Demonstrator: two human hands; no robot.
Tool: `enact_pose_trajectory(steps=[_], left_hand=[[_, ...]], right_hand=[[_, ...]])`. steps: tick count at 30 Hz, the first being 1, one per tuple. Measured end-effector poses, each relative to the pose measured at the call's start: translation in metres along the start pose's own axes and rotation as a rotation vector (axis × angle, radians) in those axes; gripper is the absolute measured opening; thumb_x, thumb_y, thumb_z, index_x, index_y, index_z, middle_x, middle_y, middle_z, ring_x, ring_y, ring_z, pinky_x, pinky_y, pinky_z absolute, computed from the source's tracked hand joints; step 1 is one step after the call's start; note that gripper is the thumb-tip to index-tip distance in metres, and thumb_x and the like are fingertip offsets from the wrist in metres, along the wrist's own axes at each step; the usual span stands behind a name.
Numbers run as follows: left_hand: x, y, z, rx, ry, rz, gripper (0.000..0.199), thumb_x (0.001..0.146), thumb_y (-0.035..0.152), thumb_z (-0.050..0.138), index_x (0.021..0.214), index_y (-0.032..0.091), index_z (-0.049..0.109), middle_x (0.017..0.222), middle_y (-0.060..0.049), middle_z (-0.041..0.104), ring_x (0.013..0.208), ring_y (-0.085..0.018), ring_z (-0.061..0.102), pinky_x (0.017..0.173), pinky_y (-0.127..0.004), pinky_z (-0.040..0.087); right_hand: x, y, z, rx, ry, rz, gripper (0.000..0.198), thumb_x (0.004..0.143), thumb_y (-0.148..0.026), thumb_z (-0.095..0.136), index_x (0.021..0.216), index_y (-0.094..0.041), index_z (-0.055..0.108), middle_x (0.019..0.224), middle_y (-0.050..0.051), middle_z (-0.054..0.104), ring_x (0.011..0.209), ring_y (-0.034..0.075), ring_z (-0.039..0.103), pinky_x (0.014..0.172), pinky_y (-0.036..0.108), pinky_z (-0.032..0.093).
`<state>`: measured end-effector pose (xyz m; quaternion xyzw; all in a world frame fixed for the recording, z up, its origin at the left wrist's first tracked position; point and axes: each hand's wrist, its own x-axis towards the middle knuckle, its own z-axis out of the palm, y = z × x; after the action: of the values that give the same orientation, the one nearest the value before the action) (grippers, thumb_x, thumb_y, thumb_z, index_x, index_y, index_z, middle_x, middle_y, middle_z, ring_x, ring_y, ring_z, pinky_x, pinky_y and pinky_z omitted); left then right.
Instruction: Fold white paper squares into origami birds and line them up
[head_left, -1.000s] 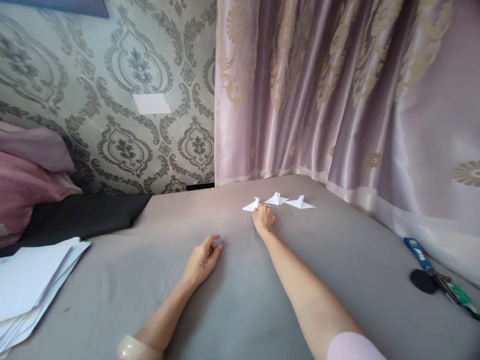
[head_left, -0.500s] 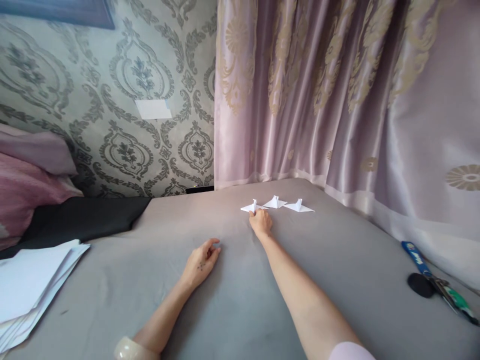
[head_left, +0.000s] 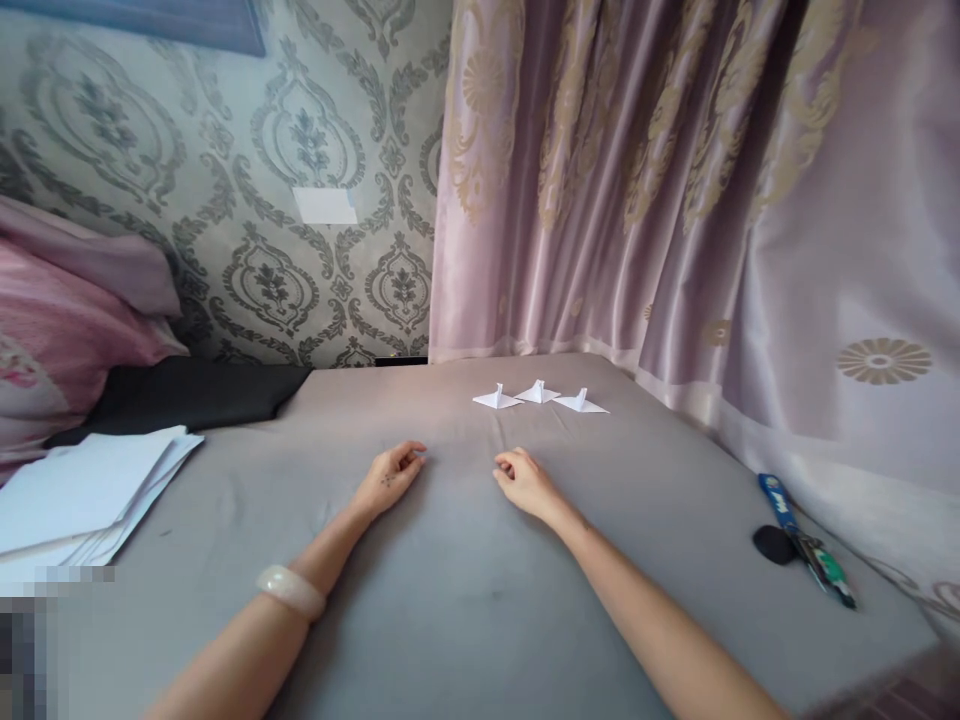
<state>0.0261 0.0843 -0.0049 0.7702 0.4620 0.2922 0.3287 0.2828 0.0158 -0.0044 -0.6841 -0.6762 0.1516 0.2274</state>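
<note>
Three small white folded-paper birds stand in a row near the far edge of the grey-covered surface: a left paper bird [head_left: 498,398], a middle paper bird [head_left: 538,392] and a right paper bird [head_left: 582,402]. My right hand [head_left: 525,482] rests just on the near side of them, apart from the paper, with loosely bent fingers and nothing in it. To its left, my left hand [head_left: 390,477] lies on the cover, also holding nothing, thumb and fingers slightly apart. A pale bangle [head_left: 291,592] circles my left forearm.
A stack of white paper sheets [head_left: 90,490] lies at left, beside a black cloth [head_left: 202,392] and pink bedding [head_left: 75,300]. At right are a blue strap [head_left: 775,500], a round black object [head_left: 774,545] and a green-handled tool [head_left: 831,570]. Curtains [head_left: 600,200] hang behind.
My right hand has let go of the left paper bird and drawn back toward me. My left hand stays empty. The view has shifted somewhat.
</note>
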Motion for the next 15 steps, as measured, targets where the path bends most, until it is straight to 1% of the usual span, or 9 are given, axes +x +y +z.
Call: enact_pose_trajectory(steps=[1,3,5,7,9,12,15], left_hand=[[0.000,0.001,-0.001,-0.012,-0.004,-0.009,0.036,0.084,0.044,0.046,0.104,0.018,0.061,0.072,-0.001,0.062,0.068,-0.016,0.056,0.068,-0.028,0.045],[-0.001,0.001,-0.005,-0.037,-0.030,-0.030,0.035,0.081,0.045,0.052,0.101,0.018,0.062,0.074,-0.001,0.064,0.070,-0.016,0.058,0.068,-0.027,0.047],[-0.004,0.001,-0.015,-0.062,-0.066,-0.062,0.038,0.077,0.047,0.058,0.099,0.018,0.064,0.077,-0.002,0.067,0.073,-0.017,0.061,0.068,-0.027,0.049],[-0.011,-0.002,-0.031,-0.074,-0.089,-0.108,0.042,0.074,0.050,0.061,0.098,0.016,0.067,0.077,-0.004,0.070,0.075,-0.018,0.064,0.068,-0.027,0.051],[-0.021,-0.008,-0.054,-0.061,-0.073,-0.166,0.044,0.073,0.052,0.061,0.096,0.016,0.068,0.079,-0.005,0.071,0.075,-0.019,0.066,0.068,-0.028,0.052],[-0.036,-0.020,-0.099,0.011,0.057,-0.265,0.043,0.073,0.050,0.061,0.094,0.013,0.068,0.084,-0.008,0.073,0.076,-0.019,0.067,0.068,-0.028,0.054],[-0.051,-0.031,-0.151,0.138,0.262,-0.357,0.037,0.082,0.040,0.054,0.101,0.011,0.065,0.094,-0.009,0.074,0.083,-0.018,0.068,0.071,-0.025,0.053]], right_hand=[[-0.010,-0.001,0.000,-0.006,0.014,-0.036,0.023,0.090,-0.025,0.057,0.111,-0.018,0.065,0.109,0.007,0.063,0.099,0.017,0.061,0.092,0.032,0.048],[-0.024,-0.003,0.000,-0.019,0.056,-0.094,0.028,0.090,-0.021,0.052,0.116,-0.019,0.064,0.113,0.008,0.062,0.108,0.018,0.058,0.097,0.030,0.044],[-0.031,-0.002,0.001,-0.025,0.086,-0.134,0.030,0.091,-0.019,0.048,0.116,-0.019,0.065,0.111,0.008,0.061,0.109,0.019,0.057,0.098,0.030,0.043],[-0.032,0.001,0.003,-0.024,0.105,-0.162,0.029,0.091,-0.018,0.047,0.113,-0.017,0.066,0.110,0.009,0.061,0.107,0.019,0.057,0.097,0.030,0.043],[-0.030,0.003,0.005,-0.019,0.118,-0.185,0.029,0.091,-0.018,0.047,0.111,-0.016,0.067,0.108,0.009,0.061,0.105,0.019,0.057,0.097,0.030,0.043],[-0.029,0.006,0.007,-0.016,0.129,-0.212,0.028,0.090,-0.018,0.047,0.109,-0.016,0.067,0.106,0.009,0.061,0.104,0.019,0.057,0.096,0.029,0.043],[-0.029,0.007,0.007,-0.023,0.141,-0.225,0.028,0.090,-0.018,0.047,0.109,-0.016,0.068,0.105,0.009,0.061,0.103,0.019,0.057,0.096,0.029,0.043]])
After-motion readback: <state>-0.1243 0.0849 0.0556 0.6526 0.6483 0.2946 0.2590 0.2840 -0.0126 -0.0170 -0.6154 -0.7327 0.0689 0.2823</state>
